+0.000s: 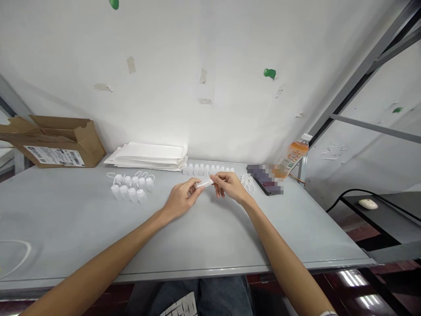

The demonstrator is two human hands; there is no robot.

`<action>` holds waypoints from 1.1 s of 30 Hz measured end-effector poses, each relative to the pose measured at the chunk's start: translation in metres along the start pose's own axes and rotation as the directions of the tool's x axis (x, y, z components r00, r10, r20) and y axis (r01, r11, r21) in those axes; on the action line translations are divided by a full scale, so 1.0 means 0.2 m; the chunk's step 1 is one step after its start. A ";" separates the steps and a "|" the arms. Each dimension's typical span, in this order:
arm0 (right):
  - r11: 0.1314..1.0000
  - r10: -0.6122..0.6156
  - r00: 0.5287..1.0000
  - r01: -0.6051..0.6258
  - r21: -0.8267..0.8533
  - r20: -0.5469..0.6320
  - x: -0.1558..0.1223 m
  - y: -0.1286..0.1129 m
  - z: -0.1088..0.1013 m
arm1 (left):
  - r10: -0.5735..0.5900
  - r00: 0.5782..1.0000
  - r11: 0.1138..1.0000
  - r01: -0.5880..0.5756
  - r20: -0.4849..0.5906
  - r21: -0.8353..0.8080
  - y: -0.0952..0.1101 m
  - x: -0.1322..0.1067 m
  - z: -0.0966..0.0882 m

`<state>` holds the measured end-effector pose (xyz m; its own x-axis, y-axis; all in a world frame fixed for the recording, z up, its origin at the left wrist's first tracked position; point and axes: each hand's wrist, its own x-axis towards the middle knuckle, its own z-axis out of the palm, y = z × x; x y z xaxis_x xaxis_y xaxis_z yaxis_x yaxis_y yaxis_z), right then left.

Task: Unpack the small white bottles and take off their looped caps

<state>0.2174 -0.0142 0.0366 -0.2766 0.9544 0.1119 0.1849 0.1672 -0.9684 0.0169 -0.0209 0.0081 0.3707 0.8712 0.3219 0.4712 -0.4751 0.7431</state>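
Above the middle of the table, my left hand (181,196) grips a small white bottle (203,184), which lies nearly level and points to the right. My right hand (228,184) pinches at the bottle's right end; its fingertips hide what is there. Behind my hands stands a row of several small white bottles (201,170). Just right of my right hand lies a pile of thin white loops (247,183). To the left, several white bottles with loops (132,194) stand in a group.
A stack of white sheets or envelopes (148,156) lies against the wall, with an open cardboard box (55,142) at the far left. On the right are a phone (265,180) and an orange drink bottle (292,156). A white cord (26,250) curves over the left edge.
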 end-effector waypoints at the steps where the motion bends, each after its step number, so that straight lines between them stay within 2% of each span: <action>1: 1.000 0.005 1.000 -0.005 0.020 0.000 0.00 0.00 0.00 | -0.002 1.000 1.000 0.002 0.001 -0.013 0.00 0.00 0.00; 4: 0.998 0.033 0.999 -0.034 0.057 0.022 0.01 0.01 0.01 | 0.004 1.000 1.000 -0.005 -0.016 -0.031 0.00 0.00 0.00; 8: 0.999 0.046 0.998 -0.047 0.024 0.043 0.00 0.01 0.02 | 0.008 1.000 1.000 -0.008 -0.014 -0.020 -0.01 0.01 0.00; 12: 0.998 0.045 0.996 -0.048 0.043 0.079 0.00 -0.01 0.02 | -0.035 0.999 0.999 0.035 -0.005 0.000 -0.02 0.01 0.01; 17: 0.996 0.011 0.994 -0.020 0.087 0.107 -0.01 -0.01 0.01 | -0.097 0.995 0.994 0.096 -0.006 -0.055 -0.03 0.01 0.01; 21: 0.995 0.036 0.995 -0.044 0.086 0.093 -0.01 -0.01 0.01 | -0.066 0.998 0.995 0.065 -0.011 -0.077 -0.02 0.01 0.00; 27: 0.999 0.030 0.997 -0.028 -0.017 0.067 0.00 0.01 0.01 | -0.034 0.999 0.997 0.033 -0.012 -0.070 -0.01 0.01 0.02; 33: 0.998 -0.032 0.995 0.027 0.050 0.092 -0.01 -0.02 0.03 | -0.061 0.998 0.997 0.060 -0.022 -0.048 -0.03 0.02 0.01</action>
<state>0.2112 -0.0181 0.0380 -0.3683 0.9217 0.1216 0.1297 0.1805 -0.9750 0.0172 -0.0156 0.0026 0.3234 0.9011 0.2888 0.4533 -0.4154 0.7886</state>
